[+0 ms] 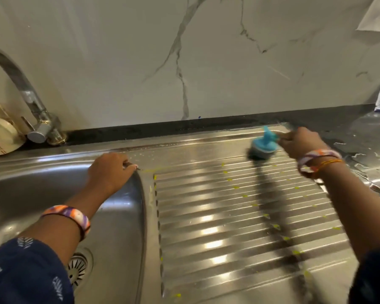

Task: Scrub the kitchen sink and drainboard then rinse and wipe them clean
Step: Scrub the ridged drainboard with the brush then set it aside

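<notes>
right hand gripping blue scrubber at drainboard's far right | left hand curled, resting on sink rim

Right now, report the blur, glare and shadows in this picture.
Head view: the blue scrubber and right hand are motion-blurred; bright glare patches sit on the ribbed drainboard; a dark shadow streak runs down it from the scrubber; the left hand looks sharper; the edges bow from the wide lens.
</notes>
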`<state>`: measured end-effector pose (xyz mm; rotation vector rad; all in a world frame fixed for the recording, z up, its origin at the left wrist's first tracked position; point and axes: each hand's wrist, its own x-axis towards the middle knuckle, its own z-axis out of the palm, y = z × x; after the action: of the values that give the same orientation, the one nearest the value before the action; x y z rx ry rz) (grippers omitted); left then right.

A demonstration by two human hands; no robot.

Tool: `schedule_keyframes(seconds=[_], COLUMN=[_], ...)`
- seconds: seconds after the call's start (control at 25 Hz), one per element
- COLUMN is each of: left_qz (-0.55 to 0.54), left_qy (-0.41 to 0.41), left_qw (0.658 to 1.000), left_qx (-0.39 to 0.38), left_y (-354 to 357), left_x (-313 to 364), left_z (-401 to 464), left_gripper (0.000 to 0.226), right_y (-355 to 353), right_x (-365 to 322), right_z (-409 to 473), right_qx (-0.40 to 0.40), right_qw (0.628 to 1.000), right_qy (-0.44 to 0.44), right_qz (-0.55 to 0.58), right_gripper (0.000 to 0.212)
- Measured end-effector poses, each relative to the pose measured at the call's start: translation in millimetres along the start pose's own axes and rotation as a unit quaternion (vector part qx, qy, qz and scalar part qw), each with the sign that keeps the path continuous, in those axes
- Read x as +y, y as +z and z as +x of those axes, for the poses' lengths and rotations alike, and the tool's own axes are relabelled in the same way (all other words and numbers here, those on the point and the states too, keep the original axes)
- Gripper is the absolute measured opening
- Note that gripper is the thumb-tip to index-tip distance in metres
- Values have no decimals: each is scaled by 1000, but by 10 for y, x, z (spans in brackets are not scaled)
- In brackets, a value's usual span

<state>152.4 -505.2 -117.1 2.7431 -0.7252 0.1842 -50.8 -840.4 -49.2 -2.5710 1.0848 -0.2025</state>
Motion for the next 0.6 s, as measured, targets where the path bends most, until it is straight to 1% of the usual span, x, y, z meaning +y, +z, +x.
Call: schedule_keyframes(seconds=[0.08,0.16,0.24,0.32,0.4,0.48,0.52,0.6], left_qz=[-8,-16,-24,-22,-11,-5,-6,-15], left_qy=[-19,-34,-45,-48,-46,-42,-37,-37], left_qw=[1000,999,999,998,998,997,997,996], left_qx=[-7,-11,-12,-22,-43,-59,-65,-75], left_y=[24,28,29,20,-5,-30,-41,-60], left_x=[32,53,57,59,56,20,-4,-38], left_z=[2,-2,4,8,10,17,23,26], left_gripper=[28,26,23,21,16,13,19,34], right_y=[-141,-133,12,310,661,911,974,1017], right_x=[211,128,-219,-733,-1323,-1840,-2008,-2094], right_z=[24,-8,-71,-178,-359,-610,-715,-773], right_qx=[18,16,1,-32,-66,-88,-93,-96], right_qw=[998,997,999,996,984,971,967,964], right_qy=[60,65,15,-54,-130,-196,-217,-237], right_qz=[22,32,30,62,99,107,99,72], right_gripper=[36,35,33,32,30,30,30,31])
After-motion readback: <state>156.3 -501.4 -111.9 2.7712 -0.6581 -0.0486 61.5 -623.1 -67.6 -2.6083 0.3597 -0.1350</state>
